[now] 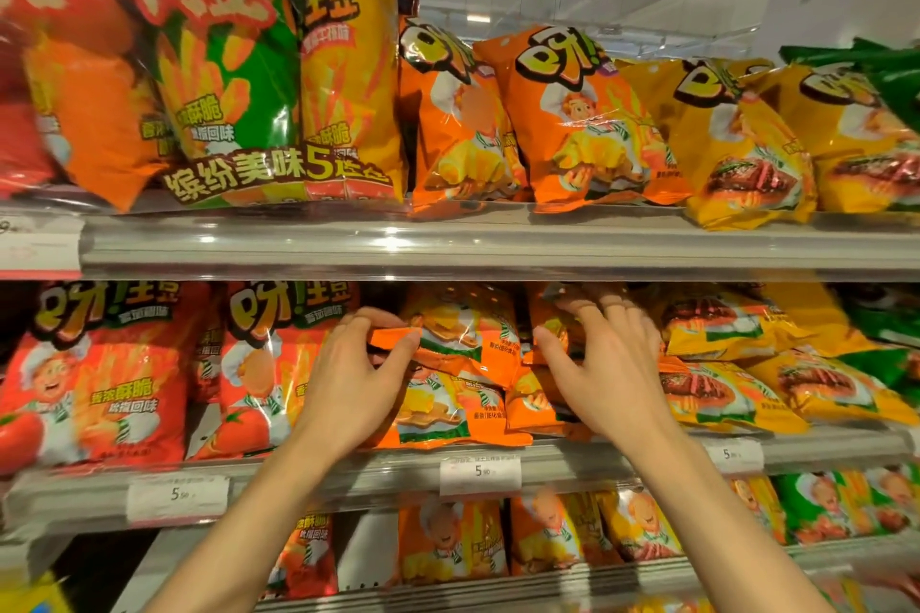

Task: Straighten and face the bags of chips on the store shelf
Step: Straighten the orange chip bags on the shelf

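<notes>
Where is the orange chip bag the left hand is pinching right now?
Head view, middle shelf, centre: the orange chip bag lies atop a similar bag, red tomato bags to its left, the right hand just right.

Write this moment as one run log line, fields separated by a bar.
step: straightening | left hand: pinches orange bag | right hand: grips next orange bag | place: middle shelf

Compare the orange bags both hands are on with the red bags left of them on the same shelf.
The orange bags lie tumbled and tilted, with the left hand and right hand on them; the red bags stand upright, facing out, untouched. Both show a chef cartoon.
</notes>
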### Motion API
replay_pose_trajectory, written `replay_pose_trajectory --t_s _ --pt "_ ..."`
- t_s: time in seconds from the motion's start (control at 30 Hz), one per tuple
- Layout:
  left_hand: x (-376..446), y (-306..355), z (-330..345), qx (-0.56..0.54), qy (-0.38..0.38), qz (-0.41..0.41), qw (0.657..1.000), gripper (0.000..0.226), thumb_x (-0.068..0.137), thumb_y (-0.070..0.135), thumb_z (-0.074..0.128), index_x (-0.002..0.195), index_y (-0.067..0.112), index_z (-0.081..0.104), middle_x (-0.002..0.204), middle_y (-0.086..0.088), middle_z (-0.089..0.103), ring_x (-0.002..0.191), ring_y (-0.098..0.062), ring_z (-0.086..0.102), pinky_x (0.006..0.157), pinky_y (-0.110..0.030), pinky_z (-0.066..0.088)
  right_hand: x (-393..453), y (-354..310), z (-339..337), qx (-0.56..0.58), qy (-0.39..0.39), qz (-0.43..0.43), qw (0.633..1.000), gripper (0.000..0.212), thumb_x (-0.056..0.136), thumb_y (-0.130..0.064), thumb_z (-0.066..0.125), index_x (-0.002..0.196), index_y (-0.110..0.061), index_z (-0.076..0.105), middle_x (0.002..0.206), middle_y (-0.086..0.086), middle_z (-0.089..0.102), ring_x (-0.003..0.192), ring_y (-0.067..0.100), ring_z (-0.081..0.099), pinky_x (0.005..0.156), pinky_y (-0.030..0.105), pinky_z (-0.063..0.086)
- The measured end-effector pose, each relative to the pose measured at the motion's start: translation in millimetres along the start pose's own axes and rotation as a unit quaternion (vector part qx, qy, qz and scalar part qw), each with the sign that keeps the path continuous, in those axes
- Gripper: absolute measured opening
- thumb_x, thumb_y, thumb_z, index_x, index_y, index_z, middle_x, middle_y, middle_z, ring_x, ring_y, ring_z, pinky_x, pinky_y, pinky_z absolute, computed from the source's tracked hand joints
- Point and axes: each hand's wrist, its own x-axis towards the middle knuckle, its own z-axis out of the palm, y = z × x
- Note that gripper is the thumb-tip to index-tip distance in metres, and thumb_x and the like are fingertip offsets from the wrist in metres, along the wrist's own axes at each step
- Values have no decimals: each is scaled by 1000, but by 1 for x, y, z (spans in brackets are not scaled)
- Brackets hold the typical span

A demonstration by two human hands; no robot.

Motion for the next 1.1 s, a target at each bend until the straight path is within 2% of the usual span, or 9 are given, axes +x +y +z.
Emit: replay_pose_trajectory --t_s 0.2,0.33,0.47,0.57,0.7,0.83,0.93,1.0,1.1 --pt "-14 -1 -22 -43 -17 2 999 6 93 38 68 92 33 65 95 12 68 89 -6 64 74 -26 49 -10 -18 -8 149 -2 -30 988 22 95 -42 60 103 -24 70 97 -10 63 87 10 62 72 27 43" --pt "-22 -9 -39 -60 -70 -25 995 9 94 35 67 86 32 65 80 9 69 70 -5 63 63 -29 47 3 -35 -2 125 -95 9 988 46 96 -58 50 119 -21 67 109 -2 71 100 18 67 83 34 52" --pt "-5 -12 -40 -86 -91 -73 990 23 91 53 63 96 31 67 89 11 71 86 -3 66 77 -28 51 24 -45 -4 92 -161 63 981 73 94 -73 34 128 -16 62 111 12 73 105 33 66 82 38 52" --pt "18 -8 -30 -73 -110 -124 984 41 91 59 62 118 28 62 103 13 70 98 -5 65 77 -23 48 31 -50 -5 67 -200 72 975 73 93 -74 32 128 -16 59 113 16 70 107 37 64 85 41 52" --pt "38 3 -20 -74 -172 -186 965 75 70 71 60 126 21 64 102 3 71 102 -28 67 92 -40 52 30 -54 -4 87 -236 68 966 68 95 -65 39 139 -14 52 102 13 73 105 32 65 91 44 52" --pt "30 -2 -17 -132 -165 -169 963 45 90 44 67 126 19 58 64 14 69 61 0 65 53 -15 46 13 -50 -8 194 -196 89 957 63 94 -58 55 140 -15 51 86 -4 72 93 18 67 85 39 52" --pt "18 -7 -20 -180 -163 -164 956 39 91 31 70 126 25 53 81 32 72 75 13 67 57 -6 46 -5 -48 -10 269 -176 112 940 64 91 -54 62 141 -16 49 93 -6 70 86 12 66 82 36 53" --pt "12 -5 -25 -208 -164 -176 948 41 89 26 73 125 24 54 82 22 75 73 7 70 55 -9 47 -16 -48 -11 309 -170 127 927 66 89 -52 66 143 -18 48 97 -9 66 81 5 65 73 24 52" --pt "4 1 -37 -221 -153 -197 943 41 86 34 76 122 28 56 91 10 75 74 -1 72 57 -19 54 -34 -51 -12 370 -169 126 905 57 89 -45 70 138 -24 51 74 -22 67 65 -7 64 56 7 44"
